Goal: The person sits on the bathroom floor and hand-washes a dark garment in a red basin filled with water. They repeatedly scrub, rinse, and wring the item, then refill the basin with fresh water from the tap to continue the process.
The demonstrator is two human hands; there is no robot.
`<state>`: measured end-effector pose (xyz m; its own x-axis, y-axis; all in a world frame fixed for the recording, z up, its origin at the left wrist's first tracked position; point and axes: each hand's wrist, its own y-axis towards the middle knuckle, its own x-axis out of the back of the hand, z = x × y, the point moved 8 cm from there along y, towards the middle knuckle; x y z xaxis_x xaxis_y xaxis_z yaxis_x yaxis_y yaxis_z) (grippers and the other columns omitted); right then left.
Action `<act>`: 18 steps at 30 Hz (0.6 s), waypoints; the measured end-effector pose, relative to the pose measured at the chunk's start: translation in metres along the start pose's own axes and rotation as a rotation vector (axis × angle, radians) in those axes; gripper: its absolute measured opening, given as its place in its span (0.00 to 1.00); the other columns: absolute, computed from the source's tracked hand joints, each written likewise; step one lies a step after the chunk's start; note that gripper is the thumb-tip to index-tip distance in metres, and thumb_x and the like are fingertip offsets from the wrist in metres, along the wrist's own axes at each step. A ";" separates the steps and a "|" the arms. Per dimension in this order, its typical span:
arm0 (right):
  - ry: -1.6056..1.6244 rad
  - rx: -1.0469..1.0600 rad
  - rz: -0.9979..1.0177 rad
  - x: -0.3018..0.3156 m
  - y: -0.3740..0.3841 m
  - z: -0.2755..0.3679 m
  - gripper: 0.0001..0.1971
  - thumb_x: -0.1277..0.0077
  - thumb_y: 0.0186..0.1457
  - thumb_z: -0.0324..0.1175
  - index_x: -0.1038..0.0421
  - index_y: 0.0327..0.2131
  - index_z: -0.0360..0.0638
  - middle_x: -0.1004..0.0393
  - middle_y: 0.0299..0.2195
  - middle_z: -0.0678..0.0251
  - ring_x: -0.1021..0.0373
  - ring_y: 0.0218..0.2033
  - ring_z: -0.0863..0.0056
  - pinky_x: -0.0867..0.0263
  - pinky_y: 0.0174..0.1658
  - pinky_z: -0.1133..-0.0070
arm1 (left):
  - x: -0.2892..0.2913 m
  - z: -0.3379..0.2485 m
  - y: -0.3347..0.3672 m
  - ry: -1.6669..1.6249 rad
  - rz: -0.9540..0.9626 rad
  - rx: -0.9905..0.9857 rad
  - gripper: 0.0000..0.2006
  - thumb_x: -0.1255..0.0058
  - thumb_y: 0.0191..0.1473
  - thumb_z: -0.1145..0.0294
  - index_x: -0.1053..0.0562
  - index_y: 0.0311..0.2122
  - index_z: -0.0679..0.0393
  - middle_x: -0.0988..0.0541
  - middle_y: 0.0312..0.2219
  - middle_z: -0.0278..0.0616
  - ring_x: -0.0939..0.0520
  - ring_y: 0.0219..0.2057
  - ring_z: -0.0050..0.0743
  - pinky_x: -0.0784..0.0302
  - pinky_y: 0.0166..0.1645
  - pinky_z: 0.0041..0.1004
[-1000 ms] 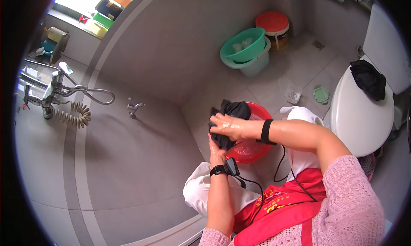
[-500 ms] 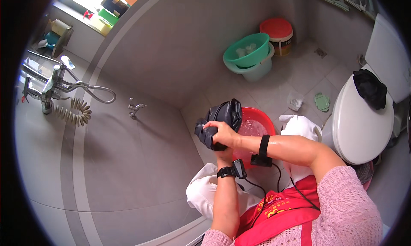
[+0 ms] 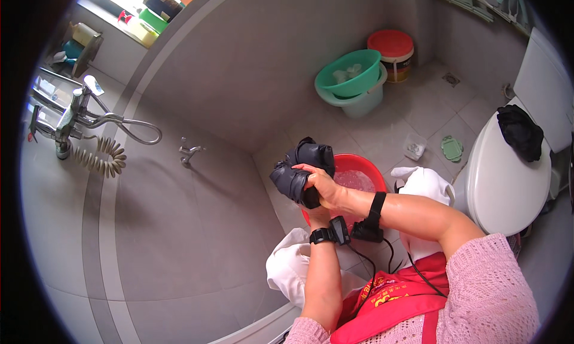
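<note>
A bundled black garment (image 3: 293, 177), shiny and puffy, is held up between my hands above the left side of a red basin (image 3: 373, 172). My right hand (image 3: 323, 185) is closed round it from the right, thumb and fingers pressed into the folds. Below, my left hand (image 3: 319, 215) supports the same bundle from underneath, its fingers mostly hidden by the fabric and the other hand. Cloudy, pinkish-looking water with suds shows in the basin, which stands on the tiled floor between my knees.
A green basin (image 3: 359, 75) sits on a pale bucket (image 3: 365, 103), beside a red-lidded bucket (image 3: 391, 42). Black cloth (image 3: 519, 132) lies on the closed toilet lid (image 3: 508, 182) at right. Near it are a clear tub (image 3: 414, 146) and green lid (image 3: 452, 148). A wall tap (image 3: 188, 152) projects at left.
The black garment has been turned and squeezed, and its upper part now folds lower. My right hand has shifted slightly right, with its fingers higher on the bundle. The view has tilted slightly.
</note>
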<state>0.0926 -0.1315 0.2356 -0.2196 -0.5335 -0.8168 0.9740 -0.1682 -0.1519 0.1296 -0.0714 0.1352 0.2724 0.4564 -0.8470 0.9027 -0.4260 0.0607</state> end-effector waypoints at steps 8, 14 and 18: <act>-0.460 0.135 -0.075 0.010 0.011 0.061 0.33 0.44 0.41 0.18 0.33 0.57 0.39 0.27 0.47 0.59 0.30 0.47 0.71 0.31 0.52 0.76 | -0.024 -0.006 0.051 -0.049 -0.023 0.247 0.33 0.65 0.62 0.40 0.32 0.60 0.56 0.26 0.56 0.46 0.25 0.56 0.45 0.30 0.64 0.42; -1.328 0.409 0.127 -0.008 -0.006 0.128 0.50 0.30 0.38 0.52 0.42 0.65 0.51 0.45 0.63 0.43 0.45 0.65 0.52 0.42 0.64 0.65 | -0.059 -0.024 0.060 0.138 -0.086 0.457 0.32 0.72 0.64 0.44 0.33 0.61 0.59 0.27 0.56 0.53 0.24 0.56 0.52 0.28 0.61 0.53; -1.183 0.542 -0.035 0.003 -0.010 0.138 0.54 0.32 0.41 0.63 0.47 0.68 0.56 0.44 0.63 0.46 0.49 0.68 0.52 0.46 0.67 0.62 | -0.094 -0.032 0.058 0.162 -0.181 0.527 0.32 0.73 0.64 0.44 0.35 0.62 0.59 0.27 0.56 0.54 0.24 0.56 0.56 0.28 0.61 0.56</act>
<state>0.0743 -0.2454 0.3117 -0.4310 -0.8781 0.2081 0.8812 -0.3599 0.3064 0.1675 -0.1140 0.2349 0.2144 0.6542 -0.7253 0.6630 -0.6428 -0.3837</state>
